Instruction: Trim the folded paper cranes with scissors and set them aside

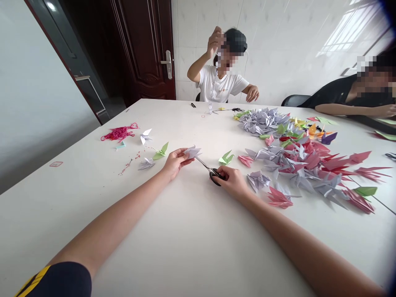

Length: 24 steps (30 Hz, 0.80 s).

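Between the fingers of my left hand is a pale lavender paper crane. My right hand grips the black handles of a pair of scissors, whose blades point at the crane and reach its lower edge. Whether the tips are in the paper I cannot tell. Close to my left hand lie a green crane and a lavender crane. Another green crane and a folded pink piece lie just beyond my right hand.
A heap of paper cranes in pink, lavender and green spreads over the table's right side. Pink yarn, a white crane and red bits lie at left. Two people sit across the table, one raising a strand.
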Motion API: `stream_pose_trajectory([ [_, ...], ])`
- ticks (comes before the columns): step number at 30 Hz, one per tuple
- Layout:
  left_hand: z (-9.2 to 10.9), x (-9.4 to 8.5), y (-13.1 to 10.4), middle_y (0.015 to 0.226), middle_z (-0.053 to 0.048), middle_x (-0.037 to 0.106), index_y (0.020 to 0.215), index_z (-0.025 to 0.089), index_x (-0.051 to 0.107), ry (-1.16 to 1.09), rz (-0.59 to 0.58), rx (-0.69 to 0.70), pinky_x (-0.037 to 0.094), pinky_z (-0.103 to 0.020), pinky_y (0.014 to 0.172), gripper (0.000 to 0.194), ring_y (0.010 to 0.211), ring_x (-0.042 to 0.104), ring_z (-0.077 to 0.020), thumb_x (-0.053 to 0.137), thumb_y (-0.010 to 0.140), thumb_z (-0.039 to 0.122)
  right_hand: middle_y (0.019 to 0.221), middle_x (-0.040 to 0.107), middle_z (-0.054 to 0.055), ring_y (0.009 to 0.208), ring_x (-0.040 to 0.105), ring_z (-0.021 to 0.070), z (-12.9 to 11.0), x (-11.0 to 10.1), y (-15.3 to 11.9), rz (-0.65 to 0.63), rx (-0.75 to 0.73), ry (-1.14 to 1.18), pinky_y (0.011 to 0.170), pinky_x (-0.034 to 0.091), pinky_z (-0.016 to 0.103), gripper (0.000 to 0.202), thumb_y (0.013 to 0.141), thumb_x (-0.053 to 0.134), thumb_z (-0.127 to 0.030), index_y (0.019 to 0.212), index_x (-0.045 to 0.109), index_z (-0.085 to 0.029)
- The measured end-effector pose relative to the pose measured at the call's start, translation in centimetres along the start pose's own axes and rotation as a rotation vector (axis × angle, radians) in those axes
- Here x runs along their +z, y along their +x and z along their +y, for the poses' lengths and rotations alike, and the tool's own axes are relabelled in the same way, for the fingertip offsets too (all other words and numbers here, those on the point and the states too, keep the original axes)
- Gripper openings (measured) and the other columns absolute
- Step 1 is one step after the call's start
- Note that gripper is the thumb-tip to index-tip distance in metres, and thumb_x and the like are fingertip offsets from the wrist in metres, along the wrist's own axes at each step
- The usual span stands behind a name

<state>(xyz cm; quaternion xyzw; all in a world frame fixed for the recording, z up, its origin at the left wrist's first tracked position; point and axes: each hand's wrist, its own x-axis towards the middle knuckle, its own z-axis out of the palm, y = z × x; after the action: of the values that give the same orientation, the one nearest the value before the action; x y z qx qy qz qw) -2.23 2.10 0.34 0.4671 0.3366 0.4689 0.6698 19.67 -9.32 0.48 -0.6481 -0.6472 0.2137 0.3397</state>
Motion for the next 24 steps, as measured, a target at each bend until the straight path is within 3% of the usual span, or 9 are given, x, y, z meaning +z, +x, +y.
stream_pose_trajectory([
  [6,-0.65,-0.04,-0.05,0.100,-0.009,0.074,0.110,0.016,0.071,0.127,-0.032,0.113,0.056,-0.038,0.087,0.048,0.079,0.071,-0.0194,0.082,0.072,0.043,0.059,0.051,-0.003,0.056,0.042,0.0129,-0.12,0.00,-0.06,-0.039,-0.030,-0.046,0.051,0.027,0.025,0.023,0.075,0.062,-0.042,0.069,0.055,-0.022],
  [9,-0.68,-0.04,-0.12,0.102,-0.010,0.074,0.111,0.017,0.072,0.148,-0.040,0.124,0.055,-0.037,0.085,0.050,0.079,0.070,-0.0192,0.082,0.071,0.046,0.058,0.051,-0.004,0.055,0.042,0.0129,-0.02,0.11,-0.09,-0.037,-0.037,-0.053,0.051,0.028,0.025,0.023,0.075,0.062,-0.043,0.068,0.056,-0.022],
  [16,-0.39,-0.17,0.09,0.100,-0.007,0.071,0.094,0.017,0.076,0.098,0.003,0.144,0.052,-0.036,0.094,0.030,0.091,0.065,-0.0160,0.082,0.069,0.031,0.072,0.064,0.000,0.062,0.054,0.0163,0.02,0.51,-0.26,0.143,-0.028,-0.230,0.056,0.033,0.025,0.019,0.074,0.065,-0.040,0.085,0.066,-0.024],
  [24,-0.34,0.04,0.07,0.102,-0.007,0.070,0.092,0.017,0.075,0.137,-0.012,0.145,0.051,-0.039,0.097,0.025,0.093,0.064,-0.0164,0.077,0.068,0.024,0.087,0.072,0.002,0.066,0.060,0.0177,0.32,0.66,-0.41,0.178,-0.072,-0.327,0.056,0.034,0.026,0.019,0.077,0.066,-0.039,0.090,0.069,-0.025],
])
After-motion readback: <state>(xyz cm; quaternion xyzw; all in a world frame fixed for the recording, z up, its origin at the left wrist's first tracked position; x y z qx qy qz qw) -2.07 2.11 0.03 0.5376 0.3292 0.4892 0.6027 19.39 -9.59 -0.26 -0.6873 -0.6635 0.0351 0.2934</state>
